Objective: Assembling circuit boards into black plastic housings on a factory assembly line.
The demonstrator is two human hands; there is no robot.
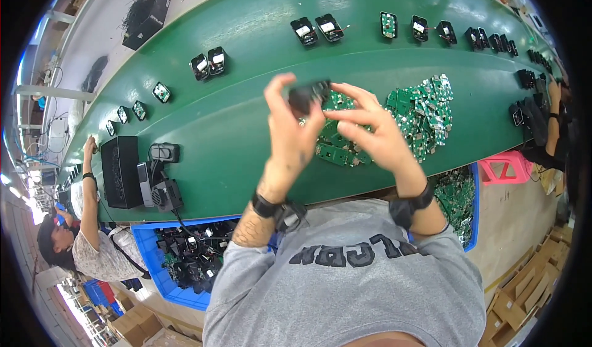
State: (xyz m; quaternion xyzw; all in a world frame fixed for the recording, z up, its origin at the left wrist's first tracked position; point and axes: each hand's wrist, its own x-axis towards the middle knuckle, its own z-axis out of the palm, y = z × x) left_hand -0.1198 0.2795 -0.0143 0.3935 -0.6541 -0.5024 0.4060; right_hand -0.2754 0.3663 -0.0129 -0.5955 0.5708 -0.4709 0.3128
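Here's the left hand [288, 131], out over the middle of the long green worktable [228, 137], thumb and fingers clamped on a small black plastic casing [306, 98]! That casing is up in the air, tilted and a little blurred, so its inside is hard to read. In from the right comes the right hand [379, 131], fingers apart from one another, the tips right at the casing's right end; whether they touch it, I cannot tell.

Just beyond and below, a loose heap of green printed circuit boards [425, 116] spreads across the table to the right, some of it lying partly behind the right hand. Over on the far side, a line of open black rectangular housings [304, 31] curves away left and right, a few of them paired side by side, one showing a green board [388, 25] inside.

To the left, a large black open box [120, 173] sits on the table, and just beside it a cluster of dark handheld devices [165, 194]. At the near edge, left, a blue plastic bin [147, 257] is loaded with black parts; near right, another blue bin [475, 224] holds green boards, with a pink plastic stool [507, 167] beyond it.
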